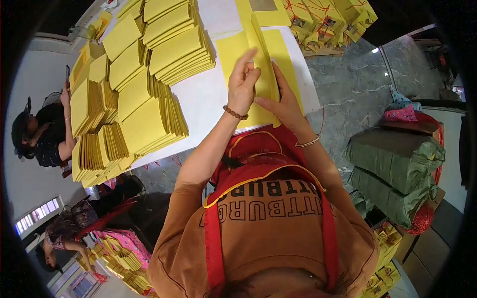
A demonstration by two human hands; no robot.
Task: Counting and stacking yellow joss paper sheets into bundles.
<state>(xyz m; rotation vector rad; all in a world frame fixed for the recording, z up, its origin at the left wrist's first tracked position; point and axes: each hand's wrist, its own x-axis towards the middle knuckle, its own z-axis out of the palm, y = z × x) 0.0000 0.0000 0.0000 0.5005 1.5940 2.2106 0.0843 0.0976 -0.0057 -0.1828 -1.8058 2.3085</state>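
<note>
A folded yellow paper sheet [267,82] stands partly raised over a flat yellow sheet [231,52] at the white table's near edge. My right hand [285,102] grips the fold from its right side, thumb in front and fingers behind. Along its left edge is my left hand [242,87], with the index finger stretched out and blurred, the thumb apart and the other fingers curled; whether it touches the paper is hard to make out. Beyond my hands lies another yellow piece with a window-like panel [263,5].
Stacks of folded yellow paper [149,119] cover the table's left side. Yellow bags with red cords [323,22] stand at the far right. Green wrapped bundles [397,159] sit on my right. One person [47,129] is at the left; another [64,231] bends over yellow pieces lower left.
</note>
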